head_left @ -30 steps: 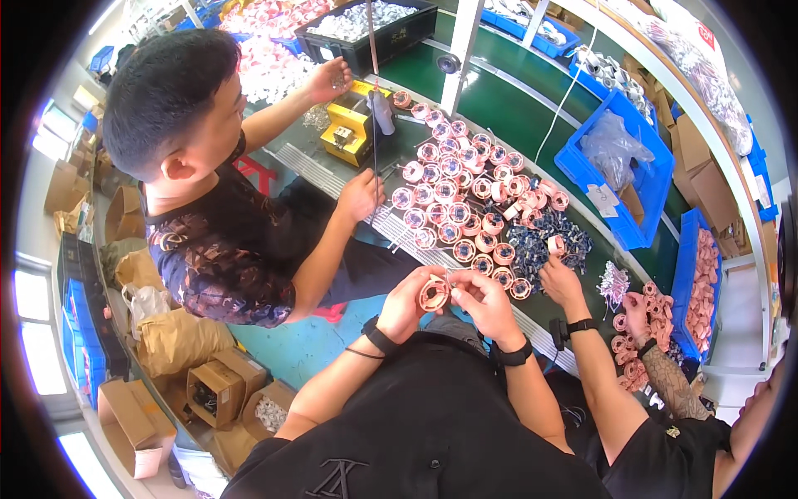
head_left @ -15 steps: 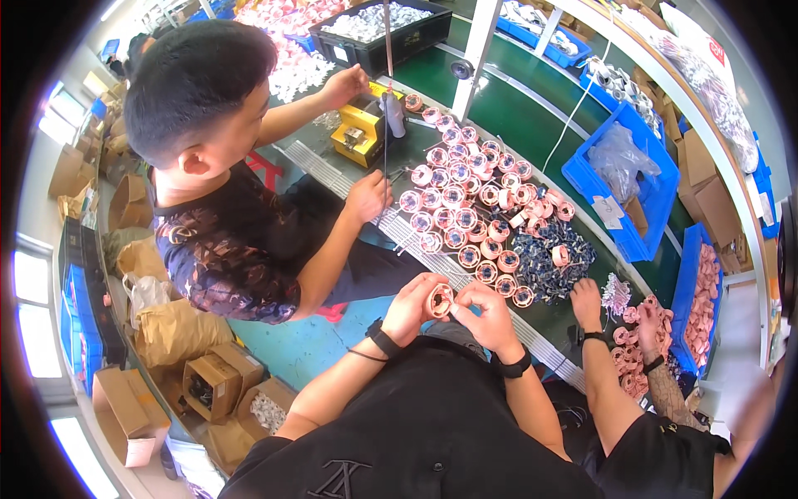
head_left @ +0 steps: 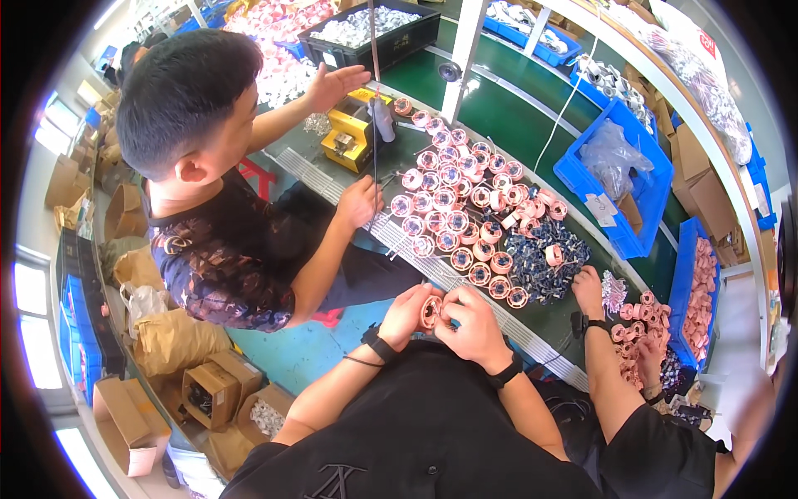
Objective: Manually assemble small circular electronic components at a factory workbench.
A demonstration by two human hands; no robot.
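Left hand point(head_left: 405, 317): fingers curled round pink ring point(head_left: 431, 312), just off bench's point(head_left: 559, 322) near edge. Right hand point(head_left: 475, 330): fingers bunched at ring's side, can't tell what they pinch. Hard right-hand push might skew ring; slack left grip, drop short of bench.

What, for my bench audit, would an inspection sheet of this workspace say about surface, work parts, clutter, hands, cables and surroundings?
Surface: dark green worktop with a pale slatted strip along the near edge.
Work parts: one pink ring part in hand; many pink rings spread on the worktop.
Clutter: heap of small dark parts beside the rings.
Hands: left hand holds the ring part; right hand is curled at its side, grip unclear.
Cables: white cord beyond the rings.
Surroundings: co-workers on the left and right; yellow device, blue bin, cardboard boxes.
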